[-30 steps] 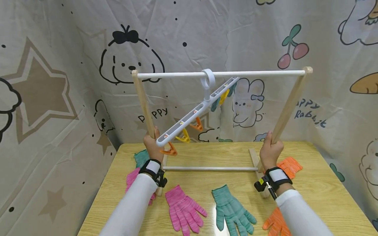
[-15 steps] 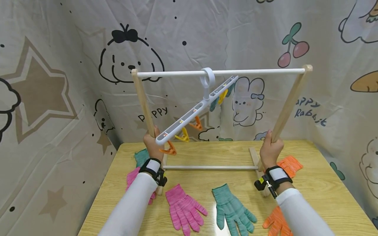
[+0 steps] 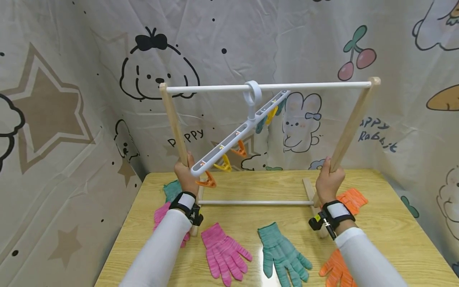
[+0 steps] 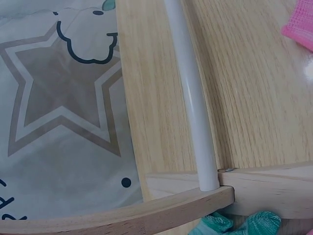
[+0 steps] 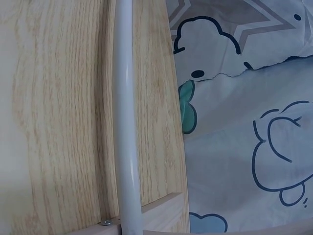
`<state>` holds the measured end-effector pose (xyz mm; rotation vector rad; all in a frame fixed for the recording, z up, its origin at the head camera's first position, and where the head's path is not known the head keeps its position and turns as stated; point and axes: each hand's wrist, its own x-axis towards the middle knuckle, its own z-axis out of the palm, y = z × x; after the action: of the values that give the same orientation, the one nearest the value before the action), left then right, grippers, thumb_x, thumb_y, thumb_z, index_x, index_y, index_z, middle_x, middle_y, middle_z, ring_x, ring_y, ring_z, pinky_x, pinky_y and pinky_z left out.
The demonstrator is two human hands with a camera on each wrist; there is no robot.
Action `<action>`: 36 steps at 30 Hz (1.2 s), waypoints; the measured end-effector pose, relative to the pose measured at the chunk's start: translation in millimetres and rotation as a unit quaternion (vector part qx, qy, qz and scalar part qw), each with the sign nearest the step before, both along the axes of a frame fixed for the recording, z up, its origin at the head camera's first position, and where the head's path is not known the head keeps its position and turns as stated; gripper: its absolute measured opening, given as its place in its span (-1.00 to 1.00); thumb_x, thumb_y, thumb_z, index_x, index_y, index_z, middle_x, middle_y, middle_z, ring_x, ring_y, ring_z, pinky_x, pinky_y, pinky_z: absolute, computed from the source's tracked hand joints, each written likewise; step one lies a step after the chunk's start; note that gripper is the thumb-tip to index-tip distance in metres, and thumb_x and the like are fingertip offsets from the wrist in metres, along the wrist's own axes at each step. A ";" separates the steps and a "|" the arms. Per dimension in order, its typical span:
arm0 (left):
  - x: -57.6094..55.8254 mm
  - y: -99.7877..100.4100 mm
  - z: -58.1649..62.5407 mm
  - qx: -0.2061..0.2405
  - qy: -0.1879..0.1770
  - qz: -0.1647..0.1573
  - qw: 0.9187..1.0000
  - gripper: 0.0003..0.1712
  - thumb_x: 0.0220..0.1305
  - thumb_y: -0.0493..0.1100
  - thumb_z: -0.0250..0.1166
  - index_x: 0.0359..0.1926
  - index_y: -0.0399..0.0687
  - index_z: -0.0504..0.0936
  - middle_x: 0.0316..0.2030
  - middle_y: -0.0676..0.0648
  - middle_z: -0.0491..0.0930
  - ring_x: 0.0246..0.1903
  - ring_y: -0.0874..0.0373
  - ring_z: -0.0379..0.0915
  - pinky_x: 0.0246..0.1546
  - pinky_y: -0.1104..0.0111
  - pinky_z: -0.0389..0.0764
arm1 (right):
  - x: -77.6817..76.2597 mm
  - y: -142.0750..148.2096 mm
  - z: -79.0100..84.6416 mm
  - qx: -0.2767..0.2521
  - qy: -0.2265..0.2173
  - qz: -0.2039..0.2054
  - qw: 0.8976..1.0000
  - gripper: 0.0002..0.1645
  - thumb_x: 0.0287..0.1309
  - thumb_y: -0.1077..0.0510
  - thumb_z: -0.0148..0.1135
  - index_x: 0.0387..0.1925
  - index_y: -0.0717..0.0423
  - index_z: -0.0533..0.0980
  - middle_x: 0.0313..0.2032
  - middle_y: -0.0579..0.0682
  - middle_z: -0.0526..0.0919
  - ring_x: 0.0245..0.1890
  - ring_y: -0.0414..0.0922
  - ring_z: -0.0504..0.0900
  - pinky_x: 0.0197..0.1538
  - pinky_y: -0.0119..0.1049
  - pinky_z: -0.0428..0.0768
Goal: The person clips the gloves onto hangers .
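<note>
In the head view, my left hand [image 3: 186,175] grips the left wooden post [image 3: 173,123] of a drying rack, low on the post. My right hand [image 3: 329,182] holds the right post [image 3: 353,127] with the thumb up along it. A white top bar [image 3: 305,86] joins the posts. From its middle, by a ring hook, hangs a pale clip hanger [image 3: 238,133], slanting toward me on the left. Orange clips [image 3: 207,181], yellow clips [image 3: 224,163] and blue-green ones dangle from it. Both wrist views show the white lower bar [image 4: 188,98] by its wooden feet; neither shows the hands.
On the wooden table [image 3: 251,183] lie a pink glove [image 3: 226,253] and a teal glove [image 3: 285,255] in front. Orange gloves [image 3: 353,199] lie on the right, partly behind my arm. Another teal glove [image 3: 172,190] and pink glove [image 3: 161,214] lie left. A printed curtain [image 3: 229,48] stands behind.
Both hands keep their grip on the posts. The whole scene sits slightly higher in the head view, and the hanger has barely shifted.
</note>
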<state>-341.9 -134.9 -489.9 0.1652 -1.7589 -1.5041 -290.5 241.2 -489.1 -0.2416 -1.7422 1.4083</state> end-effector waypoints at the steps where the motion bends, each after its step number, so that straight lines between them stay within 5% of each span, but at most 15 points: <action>1: 0.5 -0.2 0.3 0.000 0.001 0.001 1.000 -0.54 0.46 -0.18 0.19 -0.61 -0.25 0.35 -0.68 0.11 0.19 -0.66 0.32 0.11 -0.62 0.48 0.14 | 0.3 -0.4 0.4 -0.001 -0.001 0.000 1.000 -0.44 0.49 0.11 0.03 -0.70 0.15 0.23 -0.78 -0.36 0.21 -0.81 -0.48 0.13 -0.73 -0.53 0.06; 5: 3.0 -0.6 1.2 0.002 0.003 -0.002 1.000 -0.57 0.45 -0.21 0.20 -0.61 -0.17 0.35 -0.69 0.10 0.17 -0.67 0.32 0.09 -0.64 0.47 0.12 | 2.1 -1.9 2.8 0.001 0.001 -0.002 1.000 -0.44 0.48 0.16 0.04 -0.70 0.22 0.24 -0.79 -0.36 0.21 -0.82 -0.47 0.12 -0.74 -0.53 0.06; 10: 5.3 -0.4 0.8 0.014 -0.006 -0.008 1.000 -0.58 0.45 -0.22 0.19 -0.57 -0.31 0.39 -0.70 0.13 0.19 -0.69 0.35 0.11 -0.66 0.49 0.13 | 3.8 -2.2 2.4 -0.001 0.005 0.001 1.000 -0.47 0.47 0.19 0.04 -0.68 0.29 0.25 -0.78 -0.33 0.21 -0.81 -0.46 0.12 -0.73 -0.53 0.05; 17: 7.6 0.7 4.0 0.041 -0.021 -0.021 0.999 -0.55 0.48 -0.18 0.17 -0.61 0.03 0.30 -0.67 0.07 0.20 -0.66 0.33 0.15 -0.61 0.49 0.17 | 4.9 -3.5 3.8 0.001 0.009 -0.002 1.000 -0.46 0.48 0.14 0.03 -0.68 0.25 0.26 -0.77 -0.35 0.20 -0.79 -0.47 0.12 -0.72 -0.54 0.05; 28: 7.8 0.8 4.9 0.055 -0.022 -0.028 0.998 -0.56 0.47 -0.22 0.18 -0.60 0.03 0.30 -0.66 0.06 0.17 -0.65 0.33 0.13 -0.59 0.48 0.17 | 7.0 -4.3 4.1 -0.005 0.005 -0.006 1.000 -0.47 0.49 0.13 0.02 -0.67 0.18 0.26 -0.78 -0.31 0.18 -0.80 -0.46 0.11 -0.72 -0.53 0.04; 36: 7.7 1.6 4.6 0.075 -0.006 -0.043 0.996 -0.62 0.47 -0.22 0.17 -0.53 -0.26 0.41 -0.69 0.13 0.14 -0.68 0.36 0.08 -0.64 0.52 0.11 | 11.6 -5.1 4.7 0.001 -0.009 -0.007 1.000 -0.47 0.51 0.10 0.00 -0.64 0.21 0.26 -0.76 -0.29 0.19 -0.79 -0.45 0.11 -0.71 -0.53 0.06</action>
<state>-334.2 -133.3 -485.4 0.1776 -1.6800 -1.7019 -278.9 236.1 -484.4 -0.2651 -1.7539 1.3988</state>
